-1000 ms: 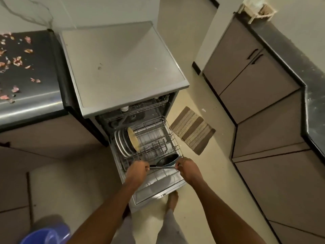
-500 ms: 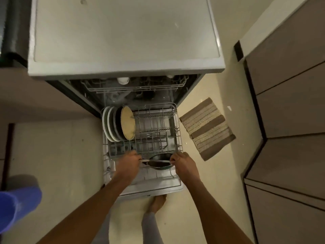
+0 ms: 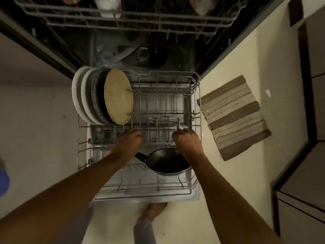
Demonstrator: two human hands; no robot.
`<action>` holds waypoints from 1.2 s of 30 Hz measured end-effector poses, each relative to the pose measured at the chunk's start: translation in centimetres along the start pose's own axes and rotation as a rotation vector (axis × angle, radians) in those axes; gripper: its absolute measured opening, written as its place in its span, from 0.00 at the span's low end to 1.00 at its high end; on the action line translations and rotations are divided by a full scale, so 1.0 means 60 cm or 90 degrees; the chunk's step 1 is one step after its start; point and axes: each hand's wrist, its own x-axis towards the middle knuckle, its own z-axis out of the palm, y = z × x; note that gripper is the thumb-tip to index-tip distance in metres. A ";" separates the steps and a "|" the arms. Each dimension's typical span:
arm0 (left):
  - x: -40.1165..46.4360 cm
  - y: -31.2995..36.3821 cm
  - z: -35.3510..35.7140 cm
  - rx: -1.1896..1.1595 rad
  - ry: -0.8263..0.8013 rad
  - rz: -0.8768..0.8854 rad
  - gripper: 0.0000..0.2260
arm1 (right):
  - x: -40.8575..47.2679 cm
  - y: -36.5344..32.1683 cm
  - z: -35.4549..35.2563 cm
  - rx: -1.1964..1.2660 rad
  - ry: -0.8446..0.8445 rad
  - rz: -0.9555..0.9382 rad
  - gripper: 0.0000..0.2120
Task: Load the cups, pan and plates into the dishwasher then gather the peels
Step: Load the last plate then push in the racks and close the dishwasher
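The dishwasher's lower rack (image 3: 196, 81) is pulled out over the open door. Several plates (image 3: 88, 97) stand on edge in its far left, with a tan round plate (image 3: 118, 96) innermost. A black pan (image 3: 167, 162) lies in the near right part of the rack, its handle pointing left under my left wrist. My left hand (image 3: 129, 142) and my right hand (image 3: 186, 140) are just beyond the pan, and both curl their fingers down onto the rack's wires. Cups (image 3: 107, 3) sit in the upper rack (image 3: 123, 26) at the top.
A striped mat (image 3: 233, 117) lies on the floor to the right of the rack, with dark cabinet fronts (image 3: 309, 173) beyond it. My bare foot (image 3: 153, 211) stands at the door's front edge. A blue object (image 3: 3, 180) shows at the left edge.
My head has dropped closer to the rack. Both hands have moved from the rack's front to wires farther in, and the pan now lies nearer to me than my hands.
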 end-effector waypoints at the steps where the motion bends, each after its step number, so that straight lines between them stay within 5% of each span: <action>1: 0.013 -0.005 0.013 0.003 0.007 -0.002 0.09 | 0.017 0.005 0.014 -0.010 0.000 -0.001 0.22; 23: 0.091 -0.013 0.101 0.077 -0.027 -0.009 0.19 | 0.075 0.032 0.131 -0.052 0.034 0.005 0.22; 36: 0.047 -0.027 0.069 0.014 -0.022 -0.064 0.18 | 0.037 0.038 0.111 0.096 0.113 0.104 0.17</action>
